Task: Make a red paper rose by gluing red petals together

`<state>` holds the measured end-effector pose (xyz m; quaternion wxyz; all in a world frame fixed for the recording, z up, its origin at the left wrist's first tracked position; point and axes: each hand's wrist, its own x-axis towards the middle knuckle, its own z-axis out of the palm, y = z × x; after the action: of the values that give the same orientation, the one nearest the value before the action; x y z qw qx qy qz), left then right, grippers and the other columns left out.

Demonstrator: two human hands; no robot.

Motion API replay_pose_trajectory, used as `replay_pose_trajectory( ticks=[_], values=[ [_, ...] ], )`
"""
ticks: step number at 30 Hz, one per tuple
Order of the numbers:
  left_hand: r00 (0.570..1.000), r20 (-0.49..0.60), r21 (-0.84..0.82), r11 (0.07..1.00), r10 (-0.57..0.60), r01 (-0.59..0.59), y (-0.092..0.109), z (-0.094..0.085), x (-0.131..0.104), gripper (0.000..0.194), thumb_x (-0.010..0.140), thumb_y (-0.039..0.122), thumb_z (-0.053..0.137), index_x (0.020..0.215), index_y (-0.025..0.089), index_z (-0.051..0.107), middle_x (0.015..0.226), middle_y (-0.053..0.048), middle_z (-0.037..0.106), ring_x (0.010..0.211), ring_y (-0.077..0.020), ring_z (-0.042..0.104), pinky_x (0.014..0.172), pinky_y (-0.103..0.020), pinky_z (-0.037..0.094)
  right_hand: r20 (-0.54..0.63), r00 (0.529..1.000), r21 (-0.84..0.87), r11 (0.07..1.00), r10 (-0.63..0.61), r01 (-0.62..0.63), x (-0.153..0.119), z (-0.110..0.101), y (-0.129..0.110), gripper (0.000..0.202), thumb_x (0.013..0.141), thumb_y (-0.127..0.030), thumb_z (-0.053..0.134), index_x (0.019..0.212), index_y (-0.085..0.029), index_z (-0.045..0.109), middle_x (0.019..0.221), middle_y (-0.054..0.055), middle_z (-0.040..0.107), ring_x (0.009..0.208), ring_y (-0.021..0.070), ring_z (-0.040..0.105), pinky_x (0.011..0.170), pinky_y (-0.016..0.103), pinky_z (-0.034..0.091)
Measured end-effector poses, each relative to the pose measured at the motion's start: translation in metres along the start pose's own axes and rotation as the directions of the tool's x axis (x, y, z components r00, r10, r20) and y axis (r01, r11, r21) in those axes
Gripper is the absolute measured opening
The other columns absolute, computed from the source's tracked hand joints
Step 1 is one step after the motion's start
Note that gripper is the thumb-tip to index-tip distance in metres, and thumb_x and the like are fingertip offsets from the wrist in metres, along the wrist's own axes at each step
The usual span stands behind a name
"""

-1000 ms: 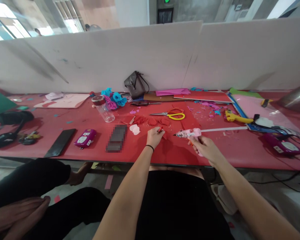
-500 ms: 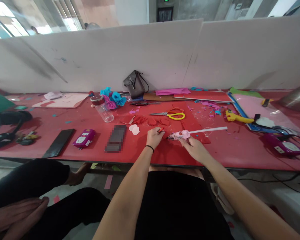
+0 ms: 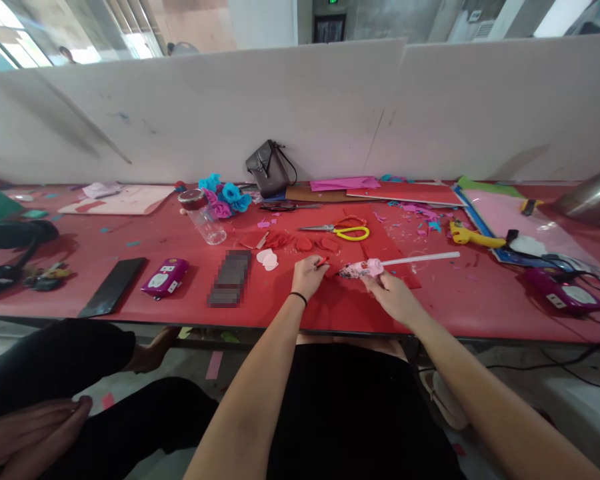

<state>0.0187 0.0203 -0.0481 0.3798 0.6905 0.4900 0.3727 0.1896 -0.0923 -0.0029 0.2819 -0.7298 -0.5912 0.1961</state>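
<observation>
My right hand (image 3: 387, 293) is wrapped round a pink glue gun (image 3: 363, 268), with a long clear glue stick (image 3: 420, 258) sticking out of its back. The nozzle points left, a short way from my left hand (image 3: 309, 275). Between the fingertips of my left hand is a small red piece (image 3: 323, 262), pinched; its exact shape is too small to tell. Beyond the hands lie scissors with yellow handles (image 3: 350, 232) and red cut petal-like pieces (image 3: 305, 245). Pale pink petal pieces (image 3: 267, 259) rest to the left of my left hand.
A clear jar (image 3: 205, 220) stands by blue and pink paper flowers (image 3: 225, 197). Purple power boxes lie at left (image 3: 165, 278) and right (image 3: 563, 291), near a yellow glue gun (image 3: 475, 236). A dark bag (image 3: 269, 170) leans on the partition. Another person's hands (image 3: 35, 433) rest at lower left.
The glue gun has shifted very slightly to the right, its nozzle a little farther from my left hand. Both hands keep their holds; the view has shifted slightly.
</observation>
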Motion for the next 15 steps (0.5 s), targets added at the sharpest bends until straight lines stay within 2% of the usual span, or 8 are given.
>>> replay_pose_trajectory(
  ticks=[4, 10, 12, 15],
  values=[
    [1.0, -0.008, -0.019, 1.0, -0.009, 0.009, 0.0011, -0.0005, -0.0007, 0.008, 0.07, 0.024, 0.06, 0.065, 0.017, 0.06, 0.057, 0.003, 0.056, 0.055, -0.01, 0.048, 0.055, -0.022, 0.036, -0.009, 1.0, -0.01, 1.0, 0.005, -0.006, 0.001, -0.0007, 0.0034, 0.039, 0.085, -0.055, 0.036, 0.075, -0.022, 0.053, 0.07, 0.007, 0.065, 0.068, 0.0229, 0.062, 0.059, 0.028, 0.038],
    [1.0, -0.019, -0.021, 1.0, -0.015, 0.015, 0.0005, -0.0023, -0.0006, 0.008, 0.069, 0.024, 0.061, 0.064, 0.018, 0.062, 0.056, 0.003, 0.056, 0.055, -0.0103, 0.049, 0.055, -0.022, 0.037, -0.038, 0.999, -0.028, 1.0, -0.009, 0.008, 0.0028, 0.0, 0.0035, 0.037, 0.083, -0.054, 0.038, 0.069, -0.022, 0.05, 0.063, 0.006, 0.061, 0.06, 0.0211, 0.057, 0.056, 0.029, 0.036],
    [0.999, -0.028, -0.05, 0.999, -0.02, 0.018, 0.0002, 0.0002, -0.004, 0.007, 0.068, 0.023, 0.062, 0.063, 0.018, 0.062, 0.056, 0.003, 0.057, 0.056, -0.0104, 0.05, 0.056, -0.022, 0.038, -0.054, 0.998, 0.037, 0.999, -0.015, 0.017, 0.0029, 0.0001, 0.004, 0.038, 0.081, -0.056, 0.041, 0.068, -0.022, 0.051, 0.061, 0.005, 0.059, 0.059, 0.0198, 0.055, 0.056, 0.028, 0.037],
    [0.998, -0.06, -0.149, 0.989, -0.021, 0.012, 0.0007, 0.0018, -0.0062, 0.005, 0.067, 0.02, 0.063, 0.063, 0.018, 0.063, 0.058, 0.003, 0.059, 0.057, -0.0104, 0.052, 0.059, -0.023, 0.041, -0.071, 0.997, 0.245, 0.969, 0.037, -0.019, 0.0019, -0.0021, 0.0088, 0.044, 0.078, -0.063, 0.044, 0.07, -0.021, 0.054, 0.055, 0.001, 0.054, 0.053, 0.0164, 0.051, 0.052, 0.027, 0.037]
  ],
)
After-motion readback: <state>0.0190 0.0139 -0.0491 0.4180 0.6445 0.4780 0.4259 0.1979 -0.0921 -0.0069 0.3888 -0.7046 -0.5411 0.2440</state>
